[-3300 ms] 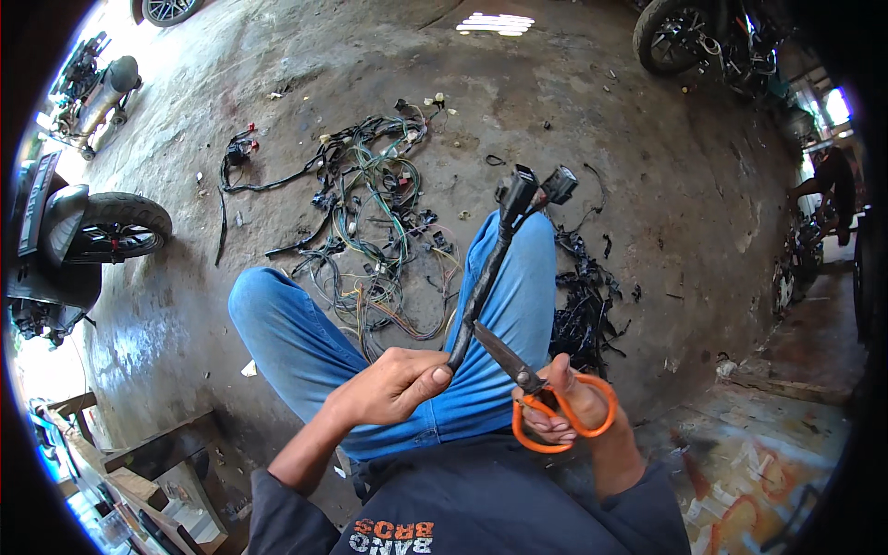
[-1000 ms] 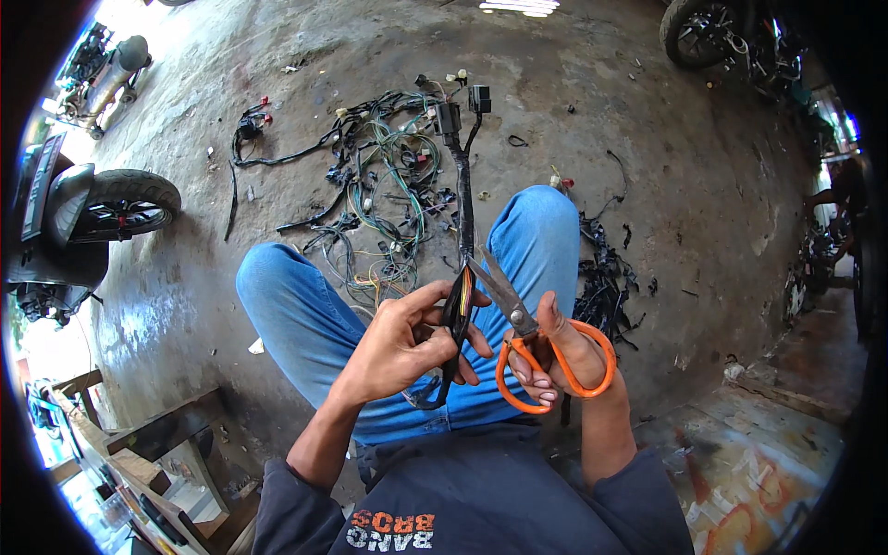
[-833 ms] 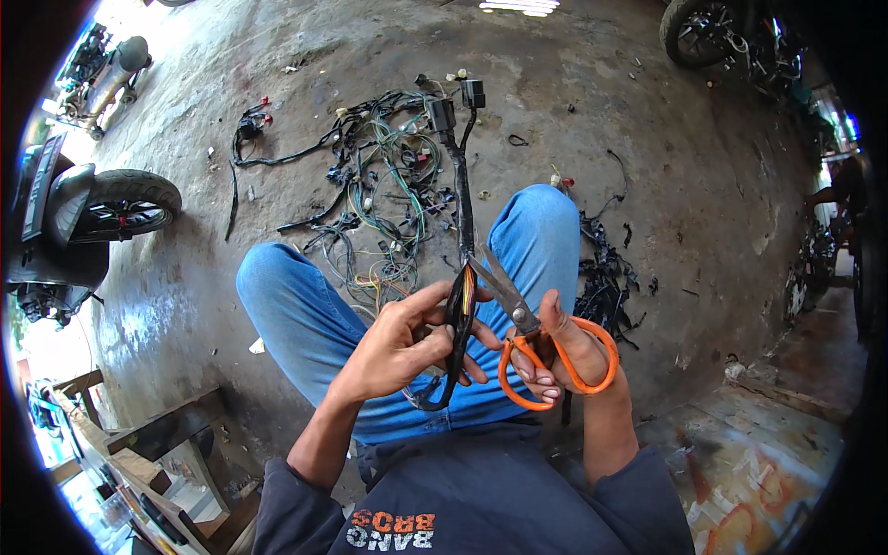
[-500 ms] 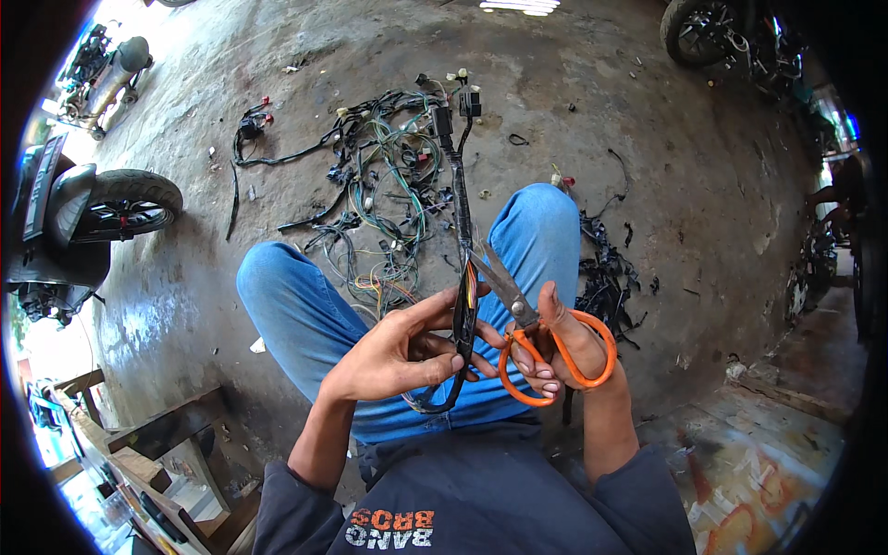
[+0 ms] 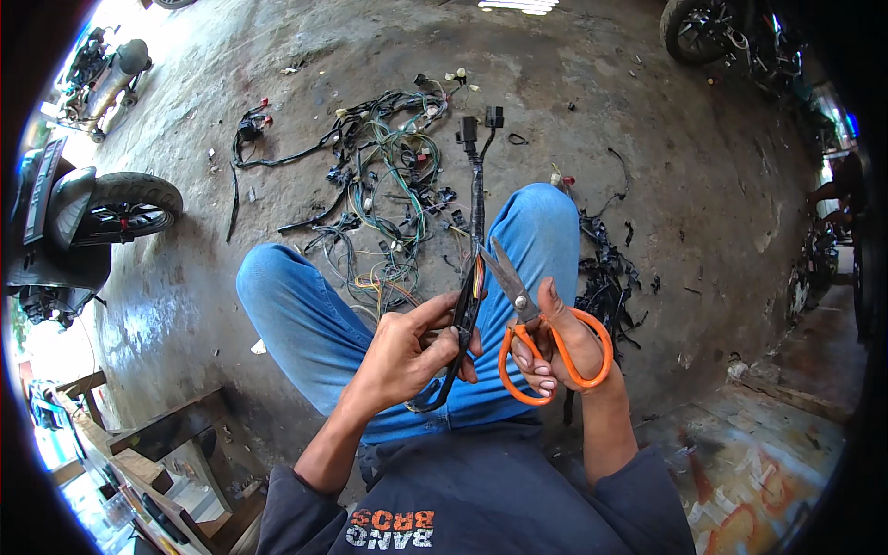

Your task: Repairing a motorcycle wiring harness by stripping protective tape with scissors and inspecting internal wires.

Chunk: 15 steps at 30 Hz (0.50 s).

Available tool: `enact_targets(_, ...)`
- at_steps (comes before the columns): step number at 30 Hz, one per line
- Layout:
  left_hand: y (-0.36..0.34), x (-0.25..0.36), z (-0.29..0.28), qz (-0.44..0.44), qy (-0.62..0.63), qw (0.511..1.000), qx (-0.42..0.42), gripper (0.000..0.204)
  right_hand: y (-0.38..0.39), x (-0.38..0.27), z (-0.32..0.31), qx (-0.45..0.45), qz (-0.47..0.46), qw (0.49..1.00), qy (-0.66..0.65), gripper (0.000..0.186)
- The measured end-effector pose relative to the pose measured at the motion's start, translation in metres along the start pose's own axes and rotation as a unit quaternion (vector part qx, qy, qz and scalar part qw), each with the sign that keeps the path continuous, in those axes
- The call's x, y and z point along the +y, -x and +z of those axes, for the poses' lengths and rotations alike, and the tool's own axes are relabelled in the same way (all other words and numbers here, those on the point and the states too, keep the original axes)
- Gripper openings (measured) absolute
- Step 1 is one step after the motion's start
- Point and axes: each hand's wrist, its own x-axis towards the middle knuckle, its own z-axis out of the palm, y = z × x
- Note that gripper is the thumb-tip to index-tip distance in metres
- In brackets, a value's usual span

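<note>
My left hand is closed on a black-taped wiring harness, held upright between my knees. Black connectors top its far end, and coloured wires show through a gap in the tape just above my fingers. The lower end curves back under my left hand. In my right hand is a pair of scissors with orange handles, my thumb and fingers through the loops. Its dark blades are parted slightly and point up and left, their tips close beside the harness; whether they touch it I cannot tell.
A tangle of loose wires and connectors covers the floor ahead. Black tape scraps lie beside my right knee. A motorbike wheel stands at left, another at far right. A wooden frame is at lower left.
The harness has shifted right and its connector end has dropped nearer to me. My left hand has turned and tightened its hold. The scissors have moved slightly, blades still parted.
</note>
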Motion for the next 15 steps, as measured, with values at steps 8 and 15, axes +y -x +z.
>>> enact_targets(8, -0.011, -0.021, 0.012, -0.019, -0.023, 0.993, 0.111, 0.023, -0.008, 0.027, 0.002, -0.048, -0.083, 0.989, -0.117, 0.091)
enact_targets(15, -0.023, -0.044, 0.034, -0.046, 0.115, 0.967, 0.222, 0.023, -0.005, 0.048, 0.020, 0.054, -0.135, 0.987, -0.061, 0.093)
